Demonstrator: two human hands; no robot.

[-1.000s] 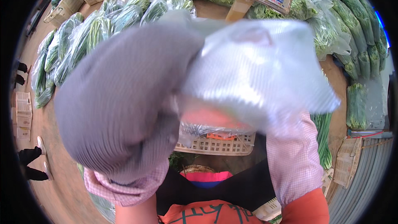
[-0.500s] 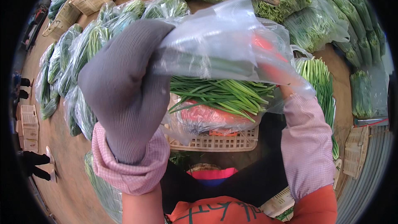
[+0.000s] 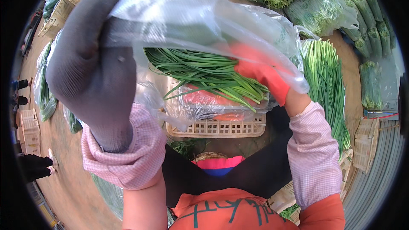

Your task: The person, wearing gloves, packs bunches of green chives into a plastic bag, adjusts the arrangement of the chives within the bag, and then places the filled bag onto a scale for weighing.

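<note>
Fingers of both hands w/ clear bag (image 3: 204, 17) gripped, now lifted higher vs before, green chives (image 3: 204, 74) showing inside.

Left hand (image 3: 91, 74) in a grey knit glove is up close to the camera, fingers clamped on the edge of a clear plastic bag (image 3: 200, 21). Right hand (image 3: 260, 72), in an orange glove, is inside the bag, its fingers wrapped round a bunch of long green chives (image 3: 204, 74) whose tips fan out past them. Just below both sets of fingers sits a cream plastic crate (image 3: 215, 127) lined with plastic. Right of the orange fingers, more chives (image 3: 326, 81) lie loose on the ground; bagged greens (image 3: 319, 10) pile beyond them.
</note>
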